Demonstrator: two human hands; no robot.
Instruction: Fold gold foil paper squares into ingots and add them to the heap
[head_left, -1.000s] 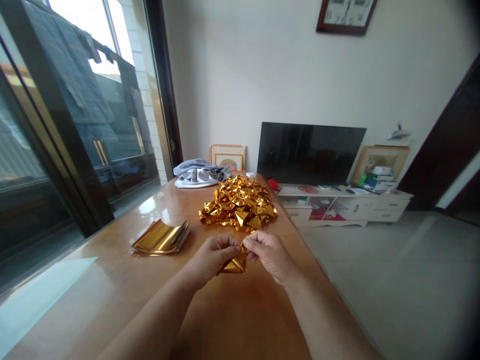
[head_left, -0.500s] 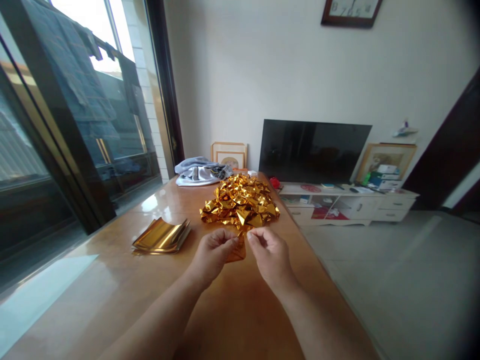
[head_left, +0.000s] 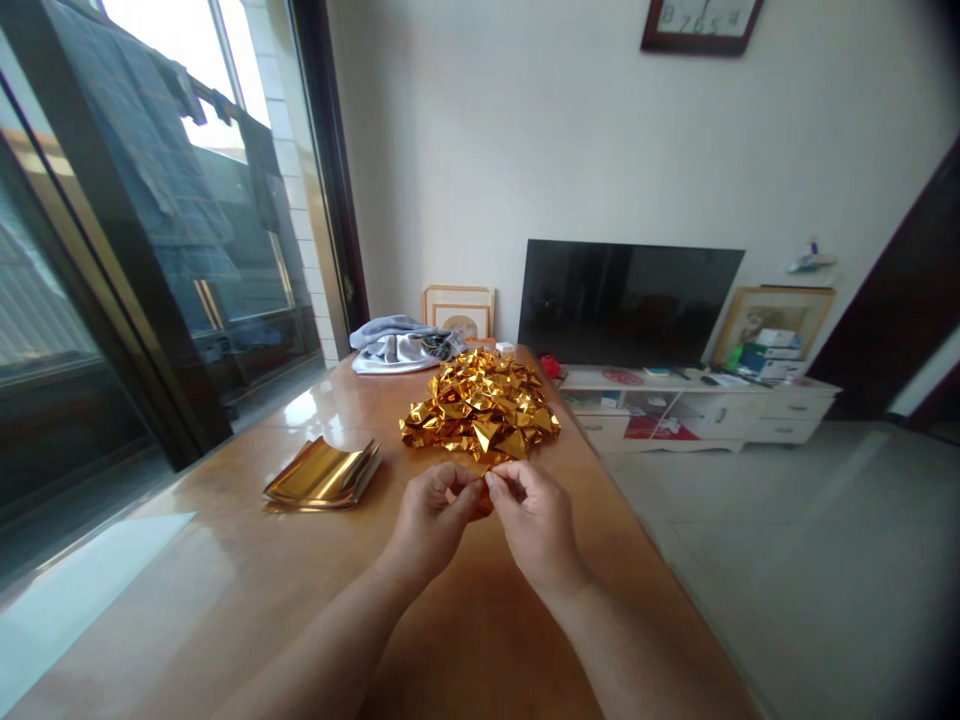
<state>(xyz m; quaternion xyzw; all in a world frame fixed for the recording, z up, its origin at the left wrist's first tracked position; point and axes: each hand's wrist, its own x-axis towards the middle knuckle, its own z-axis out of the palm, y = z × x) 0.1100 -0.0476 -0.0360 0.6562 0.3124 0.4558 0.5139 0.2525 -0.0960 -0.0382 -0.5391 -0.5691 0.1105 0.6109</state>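
Right now both my hands are drawn in close above the desk (head_left: 480, 640), their fingertips almost meeting. The left hand (head_left: 431, 522) and the right hand (head_left: 537, 526) are each curled, thumb pressed towards the fingers, pinching a small piece of gold foil (head_left: 481, 506) between them. The fingers hide most of it, so I cannot tell how it is folded. I read the grip as lifting the piece clear of the desk so both thumbs have room to work on it. It sits just in front of a loose heap of crumpled gold foil (head_left: 480, 412), close to that heap's near edge. To the left lies a neat stack of flat gold foil sheets (head_left: 321, 474), within easy reach of the left hand. Stack and heap lie apart, probably so flat and crumpled foil do not mix. A bundled grey cloth (head_left: 401, 345) lies at the desk's far end, out of the way.
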